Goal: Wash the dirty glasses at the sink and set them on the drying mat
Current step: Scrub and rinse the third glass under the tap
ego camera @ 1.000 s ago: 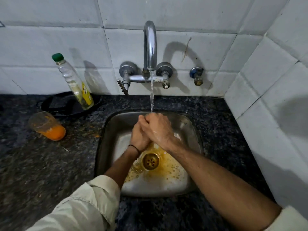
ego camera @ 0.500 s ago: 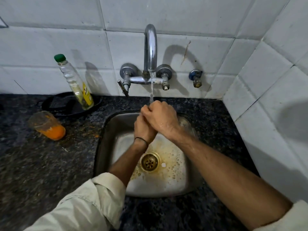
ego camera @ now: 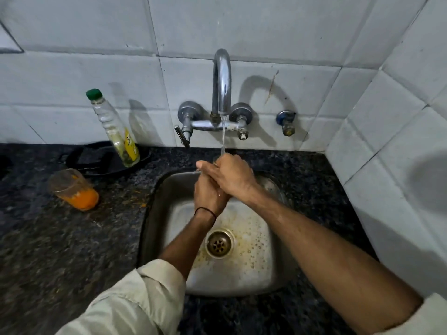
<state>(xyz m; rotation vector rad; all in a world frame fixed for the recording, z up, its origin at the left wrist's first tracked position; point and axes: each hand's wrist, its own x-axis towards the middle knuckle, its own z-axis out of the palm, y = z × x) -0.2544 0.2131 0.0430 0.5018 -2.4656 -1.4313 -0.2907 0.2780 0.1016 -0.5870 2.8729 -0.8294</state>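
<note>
Glass with orange dregs waits on the bench beside the sink.
Left hand and right hand clasp under the tap stream; whether either grip encloses anything, I cannot tell.

Right hand over left hand — clasped

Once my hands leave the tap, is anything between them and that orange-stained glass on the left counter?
Nothing visible does. The left hand and right hand are clasped under the running stream over the sink. The glass stands alone left of the basin, with bare counter between; the bottle sits further back.
</note>
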